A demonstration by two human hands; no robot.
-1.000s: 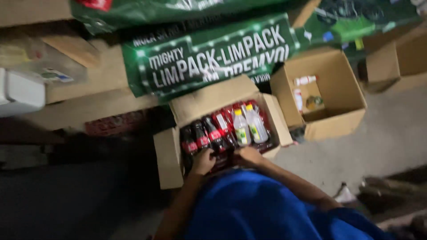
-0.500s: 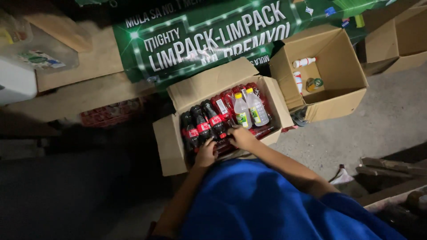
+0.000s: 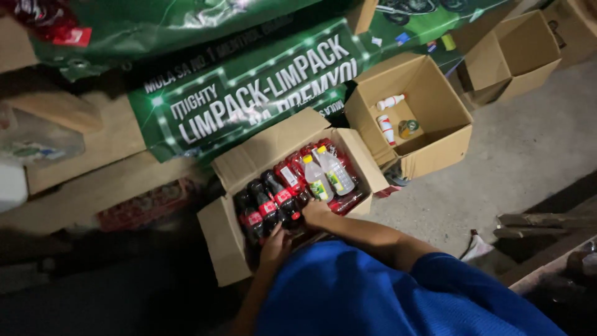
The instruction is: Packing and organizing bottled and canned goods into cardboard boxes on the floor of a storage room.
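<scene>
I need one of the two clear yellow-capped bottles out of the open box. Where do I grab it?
Probably by the neck, just under the yellow cap, coming from above. The clear bottle lies slanted on top of the red-labelled dark bottles with its cap end up and free, while its twin hugs one side and the cardboard box wall crowds the other.

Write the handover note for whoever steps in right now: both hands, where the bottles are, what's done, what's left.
Left hand: resting on the dark cola bottles at the near end of the open cardboard box.
Right hand: on the bottles mid-box, grip unclear.
Two clear bottles lie on the red-labelled ones.
Done: box looks nearly full.
Left: second box holds only a few small items.
</scene>
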